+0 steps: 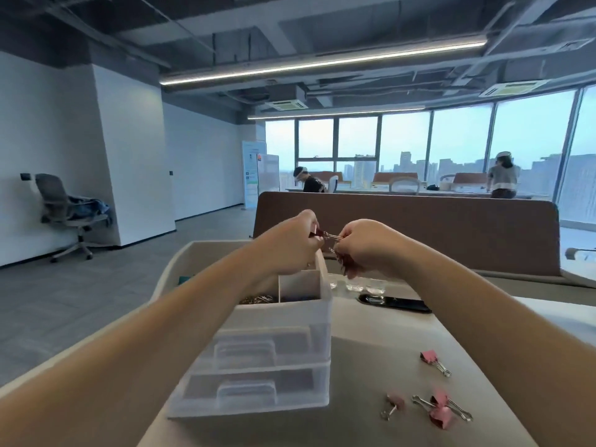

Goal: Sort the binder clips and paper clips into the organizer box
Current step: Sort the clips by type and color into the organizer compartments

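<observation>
A dark red binder clip [318, 233] is pinched in the curled fingers of the left hand [290, 245], and a small bunch of clips [342, 258] is gripped in the right hand [367, 245]. Both are held just above the far end of the organizer box [283, 321], probably so that one clip can be pulled free and dropped straight into a compartment. Paper clips [258, 299] are already gathered in the left compartment, while several pink binder clips [435, 361] are seen lying on the bench [371, 350] beside the box, not yet sorted.
</observation>
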`<state>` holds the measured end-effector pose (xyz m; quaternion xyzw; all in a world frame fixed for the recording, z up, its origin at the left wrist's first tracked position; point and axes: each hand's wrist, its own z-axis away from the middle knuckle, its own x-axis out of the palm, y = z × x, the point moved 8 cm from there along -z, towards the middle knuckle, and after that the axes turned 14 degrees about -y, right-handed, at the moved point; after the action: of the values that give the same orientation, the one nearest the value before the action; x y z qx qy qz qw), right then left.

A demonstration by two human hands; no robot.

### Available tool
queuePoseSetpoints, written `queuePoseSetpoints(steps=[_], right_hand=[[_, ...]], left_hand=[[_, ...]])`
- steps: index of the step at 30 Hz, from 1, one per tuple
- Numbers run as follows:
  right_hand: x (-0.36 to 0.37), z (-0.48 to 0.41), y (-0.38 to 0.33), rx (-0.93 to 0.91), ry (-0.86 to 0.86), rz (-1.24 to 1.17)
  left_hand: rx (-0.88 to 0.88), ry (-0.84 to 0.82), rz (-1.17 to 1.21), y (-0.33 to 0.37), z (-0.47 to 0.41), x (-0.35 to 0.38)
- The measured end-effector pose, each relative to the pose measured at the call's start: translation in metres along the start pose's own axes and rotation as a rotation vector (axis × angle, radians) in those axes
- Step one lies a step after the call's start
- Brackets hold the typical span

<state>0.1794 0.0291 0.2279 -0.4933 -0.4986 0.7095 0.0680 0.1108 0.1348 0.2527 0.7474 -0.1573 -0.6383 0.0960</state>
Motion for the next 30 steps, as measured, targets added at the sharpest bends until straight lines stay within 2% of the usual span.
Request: queuePoseSetpoints(steps=[4, 13, 19, 23, 30], right_hand=[[0.000, -0.045, -0.009, 0.001, 0.040, 0.019], [-0.020, -0.097, 0.003, 0.025, 0.166, -0.016], [-0.017, -0.113, 0.000, -0.026, 0.170, -0.008], [-0.007, -0.119, -0.016, -0.083, 0.176, 0.134], [0.010, -0.126, -0.027, -0.115, 0.088, 0.328]], left_hand=[[-0.029, 0.052, 0.003, -0.034, -0.033, -0.020], [-0.075, -0.057, 0.043, -0.077, -0.095, -0.004], [-0.068, -0.118, -0.064, -0.087, -0.103, 0.010], [0.000, -0.100, -0.124, -0.083, -0.100, 0.011], [-0.060, -0.002, -0.045, -0.095, -0.086, -0.011]])
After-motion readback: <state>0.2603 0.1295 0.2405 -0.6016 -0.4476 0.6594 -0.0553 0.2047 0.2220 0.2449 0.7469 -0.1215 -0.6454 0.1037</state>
